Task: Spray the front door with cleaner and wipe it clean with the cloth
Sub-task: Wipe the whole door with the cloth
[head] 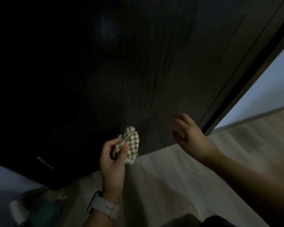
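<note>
The dark wood-grain front door (154, 63) fills the upper part of the view, and its bottom edge meets the floor. My left hand (112, 158), with a pale watch on the wrist, grips a bunched green-and-cream checked cloth (132, 145) close to the door's lower part. To the right, my right hand (189, 133) is held up near the door with fingers spread and holds nothing. No spray bottle is clearly visible.
The door frame (246, 76) runs diagonally at the right, with a pale wall (269, 89) beyond it. Light wood flooring (170, 177) lies below. A blurred pale and greenish object (31, 208) sits at the bottom left. A small metal fitting (45, 163) shows low on the door.
</note>
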Action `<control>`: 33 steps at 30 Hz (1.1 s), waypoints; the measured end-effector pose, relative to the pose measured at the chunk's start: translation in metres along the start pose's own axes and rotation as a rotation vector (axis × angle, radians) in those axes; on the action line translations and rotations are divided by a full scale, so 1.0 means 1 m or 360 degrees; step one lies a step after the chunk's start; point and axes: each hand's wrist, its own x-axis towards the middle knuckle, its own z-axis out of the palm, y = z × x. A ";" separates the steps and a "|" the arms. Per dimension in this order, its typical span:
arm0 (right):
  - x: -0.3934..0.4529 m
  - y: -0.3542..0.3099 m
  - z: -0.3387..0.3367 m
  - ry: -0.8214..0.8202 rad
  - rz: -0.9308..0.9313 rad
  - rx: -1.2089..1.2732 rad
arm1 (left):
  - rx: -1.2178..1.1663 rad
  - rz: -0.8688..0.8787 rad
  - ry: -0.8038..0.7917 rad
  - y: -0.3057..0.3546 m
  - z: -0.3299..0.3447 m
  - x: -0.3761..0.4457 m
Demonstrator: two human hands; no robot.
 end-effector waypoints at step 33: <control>0.121 0.122 0.083 0.0797 -0.1057 -0.0473 | -0.0211 0.0109 0.0980 -0.099 0.153 0.092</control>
